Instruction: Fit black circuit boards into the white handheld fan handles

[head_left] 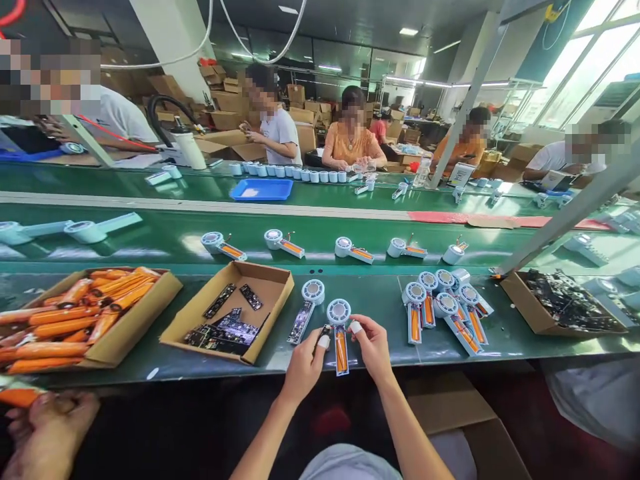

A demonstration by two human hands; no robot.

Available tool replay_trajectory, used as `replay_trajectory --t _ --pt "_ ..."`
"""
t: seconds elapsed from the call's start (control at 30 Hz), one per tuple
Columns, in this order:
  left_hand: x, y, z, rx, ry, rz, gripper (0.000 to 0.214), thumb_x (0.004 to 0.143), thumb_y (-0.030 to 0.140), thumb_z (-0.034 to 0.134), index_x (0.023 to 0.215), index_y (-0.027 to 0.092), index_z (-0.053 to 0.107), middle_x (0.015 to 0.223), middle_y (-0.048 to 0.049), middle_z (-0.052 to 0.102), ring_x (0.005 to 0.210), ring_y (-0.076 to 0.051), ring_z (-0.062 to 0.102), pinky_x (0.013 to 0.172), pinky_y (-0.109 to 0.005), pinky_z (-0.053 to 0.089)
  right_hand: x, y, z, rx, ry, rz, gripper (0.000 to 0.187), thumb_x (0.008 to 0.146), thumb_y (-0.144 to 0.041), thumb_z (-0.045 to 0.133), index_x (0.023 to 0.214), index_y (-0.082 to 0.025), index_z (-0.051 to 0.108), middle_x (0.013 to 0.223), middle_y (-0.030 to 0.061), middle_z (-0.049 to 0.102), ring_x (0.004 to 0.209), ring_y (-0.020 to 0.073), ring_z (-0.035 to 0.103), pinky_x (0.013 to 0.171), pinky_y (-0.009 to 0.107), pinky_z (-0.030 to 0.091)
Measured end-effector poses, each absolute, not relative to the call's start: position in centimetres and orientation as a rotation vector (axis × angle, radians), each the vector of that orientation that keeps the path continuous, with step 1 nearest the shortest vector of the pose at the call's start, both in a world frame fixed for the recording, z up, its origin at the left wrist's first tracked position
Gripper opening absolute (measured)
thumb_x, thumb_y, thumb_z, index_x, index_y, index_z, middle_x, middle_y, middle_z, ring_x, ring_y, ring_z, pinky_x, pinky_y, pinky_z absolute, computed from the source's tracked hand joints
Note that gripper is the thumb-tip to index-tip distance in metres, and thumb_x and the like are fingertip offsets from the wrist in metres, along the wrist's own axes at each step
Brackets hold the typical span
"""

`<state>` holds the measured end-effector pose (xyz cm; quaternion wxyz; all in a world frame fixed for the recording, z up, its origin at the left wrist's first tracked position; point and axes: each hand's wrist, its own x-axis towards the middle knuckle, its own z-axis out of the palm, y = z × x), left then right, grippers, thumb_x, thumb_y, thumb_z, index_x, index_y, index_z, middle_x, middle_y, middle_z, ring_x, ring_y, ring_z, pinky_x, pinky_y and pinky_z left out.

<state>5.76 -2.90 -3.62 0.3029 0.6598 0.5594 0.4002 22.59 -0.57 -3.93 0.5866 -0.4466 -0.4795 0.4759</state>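
Note:
In front of me on the bench lies an open light-blue handheld fan [339, 312], round head away from me, an orange battery in its handle. My left hand [307, 360] is closed at the handle's left side, pinching a small dark circuit board [324, 331]. On the other side my right hand [371, 347] has its thumb and finger closed together beside the handle top; what is between them is hidden. White covers show on fingertips of both hands. Just left lies another fan [313, 292] with a circuit board along its handle.
Cardboard trays of orange batteries [75, 320] and circuit boards [227, 327] stand left; a pile of fans [445, 303] and a tray of dark parts [565, 300] right. Fans line the green belt [310, 257]. A co-worker's hand [50, 427] is lower left; people sit opposite.

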Motion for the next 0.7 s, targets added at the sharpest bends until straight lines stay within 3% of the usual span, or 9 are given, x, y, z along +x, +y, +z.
replay_trajectory --t 0.2,0.27,0.4,0.57,0.7 --pt "5.8 -3.0 -4.2 1.707 1.528 1.074 0.040 0.098 0.035 0.038 0.129 0.014 0.053 0.094 -0.0103 0.076 0.077 -0.022 0.075 0.071 -0.035 0.059 22.3 -1.1 -3.5 -0.993 -1.118 1.168 0.028 0.081 -0.043 0.073 0.098 -0.021 0.078 0.077 0.0030 0.071 0.066 0.0165 0.063 0.064 0.029 0.054" --pt "5.8 -3.3 -4.7 1.734 1.527 1.090 0.042 0.099 0.032 0.038 0.135 0.014 0.049 0.105 -0.0134 0.076 0.089 -0.023 0.076 0.077 -0.036 0.060 22.2 -1.1 -3.3 -0.992 -1.089 1.211 0.026 0.081 -0.043 0.074 0.095 -0.021 0.076 0.079 0.0033 0.072 0.068 0.0174 0.066 0.065 0.030 0.056" --pt "5.7 -4.2 -5.3 1.921 1.507 1.114 0.040 0.097 0.022 0.037 0.132 0.016 0.056 0.128 -0.0163 0.070 0.118 -0.025 0.069 0.096 -0.040 0.057 22.2 -1.4 -2.6 -1.030 -1.159 1.240 0.018 0.085 -0.038 0.071 0.089 -0.020 0.074 0.082 0.0036 0.072 0.071 0.0172 0.067 0.067 0.029 0.056" --pt "5.4 -4.4 -4.0 2.009 1.434 0.960 0.051 0.094 0.012 0.033 0.137 0.022 0.058 0.116 -0.0100 0.075 0.105 -0.022 0.074 0.086 -0.034 0.061 22.6 -1.7 -1.1 -1.069 -1.403 1.086 0.013 0.090 -0.024 0.064 0.093 -0.022 0.076 0.090 0.0049 0.072 0.082 0.0173 0.067 0.073 0.027 0.054" --pt "4.7 -4.3 -3.0 2.030 1.445 0.847 0.049 0.095 0.013 0.032 0.128 0.024 0.066 0.100 -0.0096 0.075 0.087 -0.023 0.076 0.072 -0.033 0.061 22.8 -1.6 -0.3 -1.122 -1.478 1.064 0.013 0.090 -0.021 0.064 0.091 -0.023 0.077 0.089 0.0048 0.072 0.082 0.0174 0.066 0.073 0.027 0.052"
